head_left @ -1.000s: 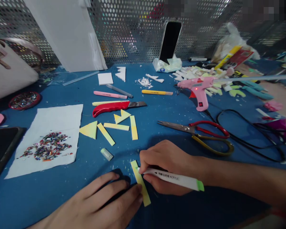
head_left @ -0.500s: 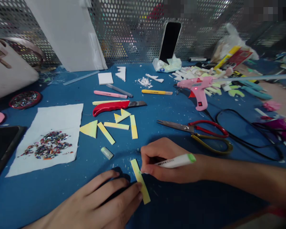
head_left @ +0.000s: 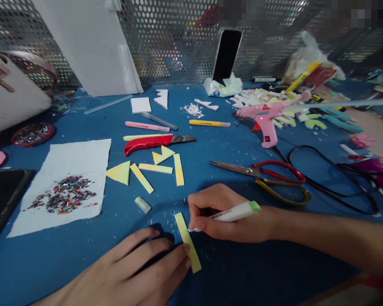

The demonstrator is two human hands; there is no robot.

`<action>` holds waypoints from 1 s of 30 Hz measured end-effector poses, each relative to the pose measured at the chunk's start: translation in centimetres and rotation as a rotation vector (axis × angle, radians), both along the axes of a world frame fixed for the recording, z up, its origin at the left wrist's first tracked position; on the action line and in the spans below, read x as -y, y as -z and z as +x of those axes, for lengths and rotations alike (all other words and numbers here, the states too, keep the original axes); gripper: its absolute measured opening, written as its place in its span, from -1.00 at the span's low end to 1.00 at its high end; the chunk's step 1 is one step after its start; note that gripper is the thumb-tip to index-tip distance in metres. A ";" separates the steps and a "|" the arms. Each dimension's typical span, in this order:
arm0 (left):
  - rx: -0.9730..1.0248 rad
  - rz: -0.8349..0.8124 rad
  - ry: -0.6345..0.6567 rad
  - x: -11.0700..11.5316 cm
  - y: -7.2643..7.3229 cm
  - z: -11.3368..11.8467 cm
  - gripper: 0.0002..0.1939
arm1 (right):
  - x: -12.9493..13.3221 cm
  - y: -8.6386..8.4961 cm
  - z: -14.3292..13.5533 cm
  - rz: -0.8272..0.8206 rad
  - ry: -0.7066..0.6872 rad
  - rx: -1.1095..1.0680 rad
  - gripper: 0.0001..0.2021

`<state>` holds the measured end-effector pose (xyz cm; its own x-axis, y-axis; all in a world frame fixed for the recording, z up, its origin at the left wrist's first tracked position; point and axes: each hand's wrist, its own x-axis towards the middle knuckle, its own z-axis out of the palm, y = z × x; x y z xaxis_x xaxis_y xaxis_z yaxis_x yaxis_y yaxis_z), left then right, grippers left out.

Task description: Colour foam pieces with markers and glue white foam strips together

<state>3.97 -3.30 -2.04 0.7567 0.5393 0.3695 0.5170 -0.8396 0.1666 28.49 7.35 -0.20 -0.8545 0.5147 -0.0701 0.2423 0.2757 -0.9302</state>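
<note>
My right hand (head_left: 225, 214) is closed around a white marker (head_left: 238, 211) with a green end, its tip at the right edge of a yellow-green strip (head_left: 182, 224); the strip lies on the blue counter (head_left: 242, 276) between my two hands; my left hand (head_left: 137, 267) grasps nothing, its fingers stretched out, with fingertips resting on the strip's lower part; just beyond my left hand lies a short pale-green cylinder (head_left: 143, 205), and farther ahead of it a yellow triangle (head_left: 121, 173) and a red-handled knife (head_left: 148, 143); to the left of that hand, beads (head_left: 72, 191) are heaped on a white sheet (head_left: 79, 157); beyond my right hand lie scissors (head_left: 236, 168), then a pink glue gun (head_left: 264, 114).
</note>
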 end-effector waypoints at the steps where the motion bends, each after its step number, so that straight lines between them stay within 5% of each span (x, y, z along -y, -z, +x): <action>1: 0.006 0.018 0.016 -0.1 0.0 0.0 -0.69 | 0.0 0.1 0.0 0.005 0.021 -0.001 -0.79; 30: 0.004 0.025 0.000 0.0 0.0 0.1 -0.70 | -0.1 0.2 0.1 0.065 -0.027 -0.004 -0.77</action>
